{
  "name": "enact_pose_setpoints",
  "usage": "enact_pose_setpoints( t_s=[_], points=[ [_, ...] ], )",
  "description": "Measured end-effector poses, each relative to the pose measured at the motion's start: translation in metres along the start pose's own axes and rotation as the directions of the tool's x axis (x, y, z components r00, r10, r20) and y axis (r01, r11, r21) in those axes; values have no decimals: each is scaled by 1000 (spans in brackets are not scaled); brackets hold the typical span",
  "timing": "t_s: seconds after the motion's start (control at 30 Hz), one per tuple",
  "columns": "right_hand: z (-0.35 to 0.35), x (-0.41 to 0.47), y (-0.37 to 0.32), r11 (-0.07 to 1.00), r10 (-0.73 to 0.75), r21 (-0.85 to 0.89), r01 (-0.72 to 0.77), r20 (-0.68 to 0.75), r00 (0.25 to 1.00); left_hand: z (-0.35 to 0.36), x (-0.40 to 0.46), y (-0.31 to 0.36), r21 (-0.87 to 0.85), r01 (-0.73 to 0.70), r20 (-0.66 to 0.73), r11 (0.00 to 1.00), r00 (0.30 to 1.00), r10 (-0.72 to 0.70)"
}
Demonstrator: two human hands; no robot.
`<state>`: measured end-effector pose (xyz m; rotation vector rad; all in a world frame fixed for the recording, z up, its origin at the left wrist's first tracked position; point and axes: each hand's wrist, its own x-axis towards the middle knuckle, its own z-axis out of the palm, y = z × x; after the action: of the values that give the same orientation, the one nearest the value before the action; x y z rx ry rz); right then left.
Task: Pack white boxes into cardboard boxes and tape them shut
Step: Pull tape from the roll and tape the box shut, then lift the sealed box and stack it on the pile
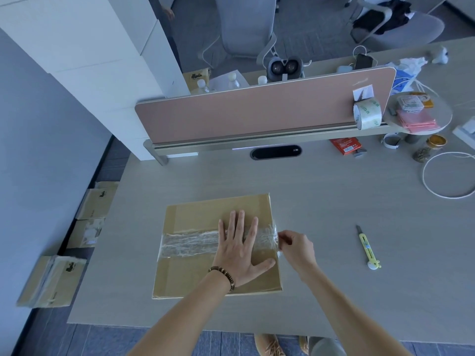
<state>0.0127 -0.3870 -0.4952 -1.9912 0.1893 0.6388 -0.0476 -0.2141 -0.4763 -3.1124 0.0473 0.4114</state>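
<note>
— Desk (334, 201): what's on it?
— Closed cardboard box (195, 276) near the front edge, clear tape (190, 244) across its seam.
— Hands?
— Left hand (240, 249) lies flat, fingers spread, on the tape. Right hand (295, 246) pinches the tape's end at the box's right edge. Yellow knife (368, 250) lies further right.

Table (334, 214); cardboard box (195, 273); knife (368, 249)

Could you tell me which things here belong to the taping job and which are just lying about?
In use: cardboard box, clear tape strip, tape roll, yellow cutter, left hand, right hand.
Lying about: headset, red packet, jar, white cord.
</note>
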Motion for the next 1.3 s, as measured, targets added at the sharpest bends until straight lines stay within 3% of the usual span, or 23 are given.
enact_pose_setpoints(
  t_s=[0.23, 0.37, 0.47, 0.63, 0.73, 0.87, 1.1, 1.3],
  points=[
    [-21, 8, -5, 958, -41, -273, 90, 180, 983, -6, -2, -3, -40, -15, 54, 999, 998, 18],
    [-23, -12, -1, 952, -106, -265, 153, 184, 977, -6, -14, -20, -153, -24, 49, 988, 998, 32],
    [-18, -27, 1, 953, -114, -253, 167, 212, 971, 4, -37, -41, -128, 8, 69, 992, 998, 1],
    [-13, -47, 3, 957, -82, -256, 138, 218, 973, 12, -88, -86, -168, 178, 73, 970, 983, -167],
    [-13, -57, 14, 972, -56, -209, 107, 234, 971, 20, -116, -110, -365, 376, 88, 852, 925, -370],
    [-7, -66, 27, 989, -20, -129, 68, 346, 938, 19, -135, -115, -683, 505, 212, 527, 828, -519],
    [4, -64, 35, 954, -96, -226, 198, 398, 913, 30, -148, -105, -751, 517, 247, 411, 797, -551],
    [-4, -52, 33, 954, -117, -208, 217, 410, 905, 43, -175, -77, -794, 497, 241, 349, 785, -571]
  ],
)
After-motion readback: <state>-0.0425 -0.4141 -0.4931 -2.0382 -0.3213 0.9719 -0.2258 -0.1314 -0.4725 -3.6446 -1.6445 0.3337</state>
